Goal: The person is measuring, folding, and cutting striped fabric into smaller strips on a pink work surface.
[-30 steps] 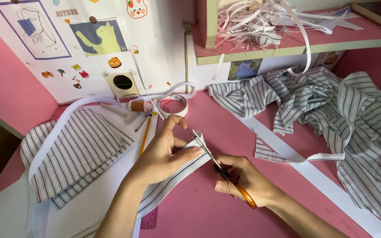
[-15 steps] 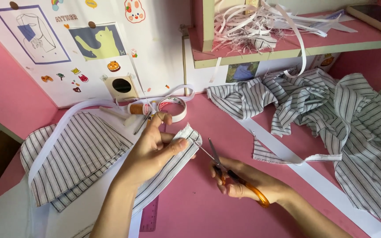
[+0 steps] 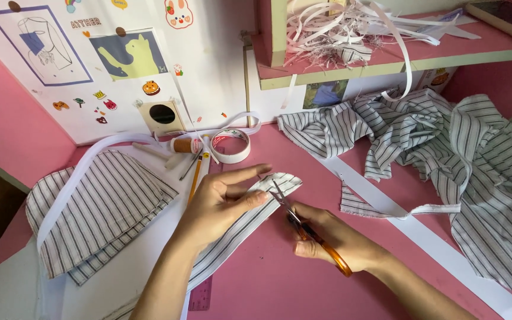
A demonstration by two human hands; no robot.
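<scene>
Pink worktop [image 3: 303,178], striped strip [image 3: 250,216] under my scissors [image 3: 309,234].
Soft, light, floppy cloth: left hand [image 3: 223,204] grip pinches it near the cut, right hand [image 3: 333,240] grip closed on the orange handles.

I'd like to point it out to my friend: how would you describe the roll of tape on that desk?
Start at the white wall panel with stickers, behind the pink desk. Just below it, past the left hand, lies the roll of tape, flat on the desk. Unlike the small orange thread spool beside it, it is a wide white ring.

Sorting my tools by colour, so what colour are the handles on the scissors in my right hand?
Orange, on the scissors in the right hand; head view.
</scene>
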